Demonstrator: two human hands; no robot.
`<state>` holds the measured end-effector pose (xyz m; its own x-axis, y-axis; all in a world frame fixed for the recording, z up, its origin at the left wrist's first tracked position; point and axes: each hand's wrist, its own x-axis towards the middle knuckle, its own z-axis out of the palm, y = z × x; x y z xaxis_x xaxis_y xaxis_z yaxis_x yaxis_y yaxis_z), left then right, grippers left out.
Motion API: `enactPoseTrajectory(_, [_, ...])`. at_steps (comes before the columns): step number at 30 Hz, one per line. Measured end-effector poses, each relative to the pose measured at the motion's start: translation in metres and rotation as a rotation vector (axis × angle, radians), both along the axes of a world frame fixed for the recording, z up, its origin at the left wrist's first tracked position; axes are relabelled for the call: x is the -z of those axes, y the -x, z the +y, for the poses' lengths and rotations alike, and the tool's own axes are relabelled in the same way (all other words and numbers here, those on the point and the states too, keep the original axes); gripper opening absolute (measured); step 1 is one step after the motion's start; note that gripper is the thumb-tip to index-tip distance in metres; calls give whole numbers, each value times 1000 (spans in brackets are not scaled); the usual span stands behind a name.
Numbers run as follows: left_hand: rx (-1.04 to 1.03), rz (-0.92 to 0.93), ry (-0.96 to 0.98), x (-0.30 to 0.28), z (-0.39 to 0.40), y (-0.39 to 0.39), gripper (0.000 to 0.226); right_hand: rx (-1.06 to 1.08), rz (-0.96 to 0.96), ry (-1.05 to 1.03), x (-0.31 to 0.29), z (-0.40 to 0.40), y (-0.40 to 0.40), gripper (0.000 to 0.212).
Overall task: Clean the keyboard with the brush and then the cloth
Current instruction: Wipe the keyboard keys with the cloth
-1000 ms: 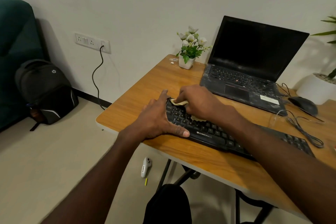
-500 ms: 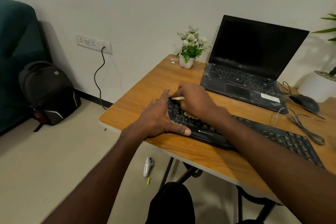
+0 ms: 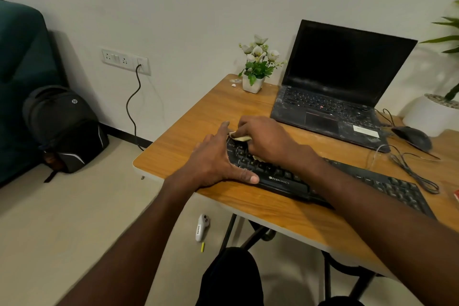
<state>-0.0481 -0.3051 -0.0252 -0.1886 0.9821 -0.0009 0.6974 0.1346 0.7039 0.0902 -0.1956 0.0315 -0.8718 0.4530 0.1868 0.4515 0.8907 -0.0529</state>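
A black keyboard lies along the front of the wooden table. My left hand grips the keyboard's left end, thumb on the front edge and fingers at the far corner. My right hand presses a pale yellow cloth onto the keys at the top left corner; only the cloth's edge shows under the fingers. No brush is in view.
An open laptop sits behind the keyboard, with a small flower pot to its left. A mouse and loose cables lie at the right. On the floor are a white controller and a backpack.
My right hand with the cloth has slid slightly toward the keyboard's top left corner. My left hand stays on the keyboard's left end.
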Motion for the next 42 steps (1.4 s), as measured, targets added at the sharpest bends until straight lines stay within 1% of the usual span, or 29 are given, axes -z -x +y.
enactPoseTrajectory(2, [-8, -7, -11, 2, 1, 1, 169, 91, 11, 42, -4, 7, -9, 43])
enactPoseTrajectory(5, [-18, -17, -17, 4, 1, 3, 168, 217, 88, 90, 1, 6, -24, 40])
enactPoseTrajectory(8, [-15, -15, -18, 2, 0, 2, 168, 251, 110, 34, 11, -9, -31, 39])
enactPoseTrajectory(11, [-17, -11, -6, -2, -3, 0, 164, 337, 171, 38, 5, -3, -25, 33])
enactPoseTrajectory(13, [-20, -6, 3, -4, -4, -2, 161, 329, 194, 52, 2, 0, -18, 34])
enactPoseTrajectory(16, [-20, -3, 4, -5, -4, -2, 160, 270, 119, 75, 3, 0, -18, 40])
enactPoseTrajectory(22, [-27, -1, 17, -7, -3, -4, 157, 368, -31, -14, -10, 15, -40, 28])
enactPoseTrajectory(24, [-27, 1, 12, -6, -3, -2, 159, 334, 13, -13, -11, 11, -34, 27])
enactPoseTrajectory(26, [-30, 6, 9, -3, -2, -3, 163, 280, 64, 47, -7, 2, -31, 32])
enactPoseTrajectory(29, [-37, 16, 0, -1, -1, -2, 165, 311, 47, -22, 1, -5, -38, 38])
enactPoseTrajectory(32, [-30, 28, -9, -1, -1, -1, 165, 340, -4, -70, -5, -3, -46, 31])
enactPoseTrajectory(34, [-26, 31, -6, -2, -2, -1, 166, 335, 31, -59, -11, -4, -40, 24])
enactPoseTrajectory(35, [-25, 33, -5, -2, -2, -2, 165, 323, 70, -17, -11, -6, -35, 23])
enactPoseTrajectory(38, [-24, 44, -10, -1, -1, -2, 165, 319, 129, 76, -3, -11, -30, 29])
enactPoseTrajectory(40, [-29, 39, -5, -1, -1, -1, 165, 355, 106, 48, 0, -9, -43, 31])
enactPoseTrajectory(42, [-30, 36, 1, -3, -2, -1, 163, 381, 62, 9, -3, -3, -60, 29])
